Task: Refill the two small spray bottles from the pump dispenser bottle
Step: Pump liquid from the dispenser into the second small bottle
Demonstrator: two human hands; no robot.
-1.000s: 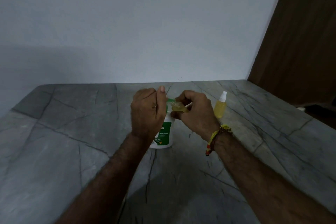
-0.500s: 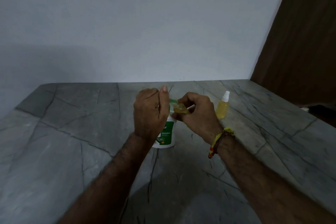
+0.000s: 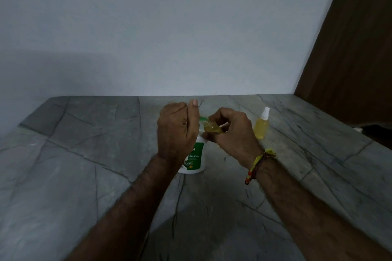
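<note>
Filling of the open spray bottle (image 3: 212, 127): the right hand (image 3: 232, 133) pinches it between curled fingers, long axis tilted, neck pointing up and left to meet the green spout (image 3: 202, 119) of the pump dispenser bottle (image 3: 194, 158). The left hand (image 3: 177, 128), the nearer to the pump, curls over its head, thumb raised; the bottle thus lies just right of this grip. The capped spray bottle (image 3: 262, 125) stands upright on the stone counter (image 3: 89, 154), just beyond the right hand
</note>
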